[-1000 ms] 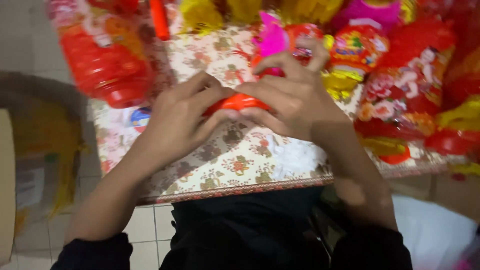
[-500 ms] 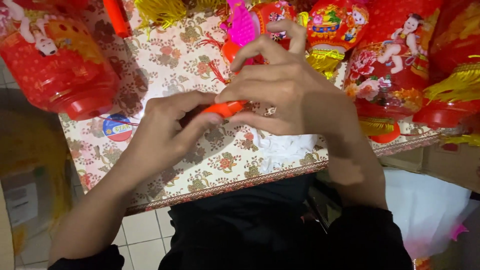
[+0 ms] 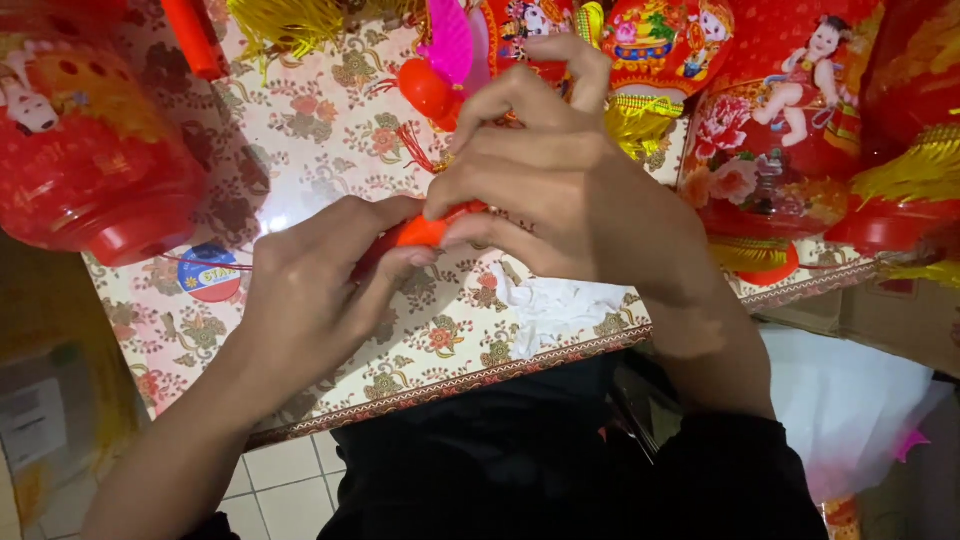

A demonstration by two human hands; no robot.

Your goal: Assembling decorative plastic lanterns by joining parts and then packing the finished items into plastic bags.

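Honestly, from my seat the largest thing is the counter (image 3: 300,130), covered in a cream floral cloth with a patterned border, running under both hands and ending just short of my dark-clothed lap; below its near edge I see pale floor tiles (image 3: 285,485) to the left of the left arm. Beyond and to the left of the left hand sits a big red lantern (image 3: 90,160) with a cartoon figure on it. Beyond and to the right of the right hand a crowd of red printed lanterns (image 3: 790,140) with yellow tassels (image 3: 915,165) stands packed, touching one another. Just under the right wrist lies a crumpled white sheet (image 3: 560,305), and near the left wrist a round blue sticker (image 3: 208,272). Past the fingertips a pink fan-shaped piece (image 3: 450,40) stands beside a red rounded bit. As for the work, I judge it to be in the middle of a fiddly assembly step: my left hand (image 3: 310,290) and right hand (image 3: 560,190) are pressed close together, both pinching a small orange plastic piece (image 3: 425,230) between thumbs and fingertips, held just above the cloth. Most of it is hidden by the fingers, so I cannot tell whether anything is joined yet. Finished-looking lanterns stand around; this piece seems unattached.
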